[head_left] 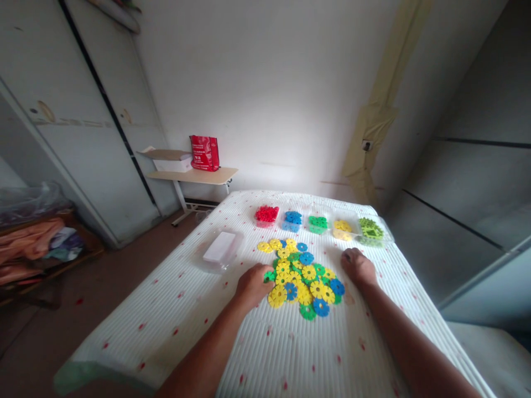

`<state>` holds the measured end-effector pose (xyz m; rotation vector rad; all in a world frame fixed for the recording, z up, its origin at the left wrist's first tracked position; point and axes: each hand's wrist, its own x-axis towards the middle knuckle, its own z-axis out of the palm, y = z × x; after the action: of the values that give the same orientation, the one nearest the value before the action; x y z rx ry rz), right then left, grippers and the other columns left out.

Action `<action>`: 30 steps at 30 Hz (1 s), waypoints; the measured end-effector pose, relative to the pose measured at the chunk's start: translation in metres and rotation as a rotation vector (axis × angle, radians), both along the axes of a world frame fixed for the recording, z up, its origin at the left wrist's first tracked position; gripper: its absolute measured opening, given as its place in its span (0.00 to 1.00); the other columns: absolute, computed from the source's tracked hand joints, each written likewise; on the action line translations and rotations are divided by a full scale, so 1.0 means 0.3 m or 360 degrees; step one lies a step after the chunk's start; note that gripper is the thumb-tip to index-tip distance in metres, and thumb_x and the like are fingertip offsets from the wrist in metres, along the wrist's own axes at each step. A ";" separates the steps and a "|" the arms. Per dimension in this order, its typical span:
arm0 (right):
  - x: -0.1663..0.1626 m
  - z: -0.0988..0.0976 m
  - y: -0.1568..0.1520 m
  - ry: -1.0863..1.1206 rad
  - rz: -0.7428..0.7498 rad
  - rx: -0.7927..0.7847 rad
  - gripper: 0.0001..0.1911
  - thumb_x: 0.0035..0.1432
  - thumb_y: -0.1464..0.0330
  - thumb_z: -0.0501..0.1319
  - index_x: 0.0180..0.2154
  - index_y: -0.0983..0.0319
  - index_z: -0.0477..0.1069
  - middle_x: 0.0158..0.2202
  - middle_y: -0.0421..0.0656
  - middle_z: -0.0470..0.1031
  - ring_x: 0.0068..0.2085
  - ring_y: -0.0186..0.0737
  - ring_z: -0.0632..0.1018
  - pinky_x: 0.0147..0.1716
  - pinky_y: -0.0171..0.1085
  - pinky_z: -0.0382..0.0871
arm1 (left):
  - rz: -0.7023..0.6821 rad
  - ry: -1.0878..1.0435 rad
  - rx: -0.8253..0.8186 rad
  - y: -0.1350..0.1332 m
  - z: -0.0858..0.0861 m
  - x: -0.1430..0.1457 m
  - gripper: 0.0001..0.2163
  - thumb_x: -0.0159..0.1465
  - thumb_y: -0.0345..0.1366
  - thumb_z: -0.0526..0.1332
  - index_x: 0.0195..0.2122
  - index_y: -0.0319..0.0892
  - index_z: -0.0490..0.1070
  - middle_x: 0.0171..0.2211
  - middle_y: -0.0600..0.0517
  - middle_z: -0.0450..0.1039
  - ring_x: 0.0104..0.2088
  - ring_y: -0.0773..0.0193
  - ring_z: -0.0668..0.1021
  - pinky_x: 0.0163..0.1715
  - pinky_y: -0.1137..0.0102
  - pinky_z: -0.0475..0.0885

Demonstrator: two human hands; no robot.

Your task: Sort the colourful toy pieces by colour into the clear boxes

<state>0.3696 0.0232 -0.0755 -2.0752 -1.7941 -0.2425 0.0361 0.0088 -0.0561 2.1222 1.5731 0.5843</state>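
A pile of yellow, blue and green snowflake-shaped plastic discs (302,276) lies on a white cloth-covered table (290,354). My left hand (252,285) rests at the pile's left edge, fingers curled over a green disc (269,275) and touching the yellow ones. My right hand (357,266) lies on the cloth at the pile's right edge, fingers bent down; what is under them is hidden. Behind the pile stand small clear tubs of sorted discs: red (266,215), blue (292,219), green (317,223), yellow (342,228) and light green (371,230).
A clear plastic box with a white lid (219,250) sits on the table to the left of the pile. Beyond the table stands a small side table (194,176) with a red bag (204,152). Clothes lie on a low rack (37,243) at far left.
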 end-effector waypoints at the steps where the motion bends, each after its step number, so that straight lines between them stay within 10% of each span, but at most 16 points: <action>1: 0.000 0.000 0.000 0.0002 0.0000 0.0004 0.09 0.56 0.68 0.53 0.30 0.62 0.71 0.32 0.41 0.71 0.28 0.31 0.68 0.24 0.31 0.51 | -0.0001 0.0012 -0.0015 0.000 0.002 -0.001 0.12 0.52 0.30 0.60 0.39 0.45 0.71 0.40 0.51 0.74 0.42 0.61 0.75 0.42 0.69 0.66; 12: -0.006 0.008 -0.005 -0.0005 0.0019 0.0010 0.09 0.56 0.69 0.53 0.30 0.62 0.71 0.32 0.41 0.70 0.29 0.32 0.69 0.25 0.31 0.52 | 0.0159 -0.0014 0.0049 -0.007 -0.006 0.007 0.07 0.51 0.31 0.59 0.31 0.45 0.62 0.26 0.58 0.68 0.29 0.66 0.72 0.27 0.75 0.59; 30: -0.005 0.008 -0.004 0.0063 0.0004 -0.0022 0.09 0.56 0.69 0.53 0.30 0.62 0.71 0.33 0.42 0.71 0.29 0.32 0.68 0.25 0.31 0.51 | 0.0302 -0.0434 0.0172 0.087 -0.065 -0.024 0.14 0.50 0.27 0.60 0.38 0.43 0.70 0.34 0.54 0.76 0.35 0.65 0.76 0.38 0.73 0.67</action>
<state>0.3681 0.0220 -0.0732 -2.0725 -1.7804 -0.1874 0.0288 0.0348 -0.0757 1.8814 1.6260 0.9982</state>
